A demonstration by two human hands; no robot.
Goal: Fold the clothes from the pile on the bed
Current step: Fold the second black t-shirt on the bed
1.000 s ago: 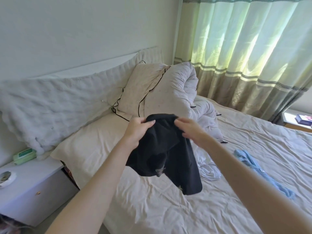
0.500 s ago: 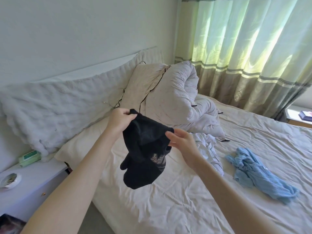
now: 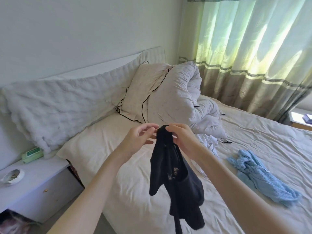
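Both hands are up over the bed (image 3: 135, 191), and the black garment (image 3: 175, 179) dangles between them. The right hand (image 3: 181, 139) has it: fingers curled down over the top of the cloth, bunching a small peak of black fabric that pokes out above the knuckles. Everything else hangs straight down from that pinch, a long crumpled drop with a sleeve-like flap on the left and a thin strip trailing off the bottom of the view. Some pale lettering shows on a fold halfway down, too small to read.

The left hand (image 3: 140, 137) sits just beside the peak, fingers (image 3: 148, 128) loosely spread and half bent, tips reaching toward the fabric. Whether they actually touch it, I cannot tell; they hold nothing that I can see.

The garment hangs clear of the wrinkled cream sheet. Over on the right of the mattress lies a light blue knitted garment (image 3: 263, 178), crumpled, and a white garment (image 3: 207, 142) sits partly hidden behind the right forearm. Near the headboard, a black-piped pillow (image 3: 143, 92) leans against a rolled-up duvet (image 3: 179, 95). A white nightstand (image 3: 33, 183) on the left carries a small dish (image 3: 11, 176) and a green pack (image 3: 32, 152).
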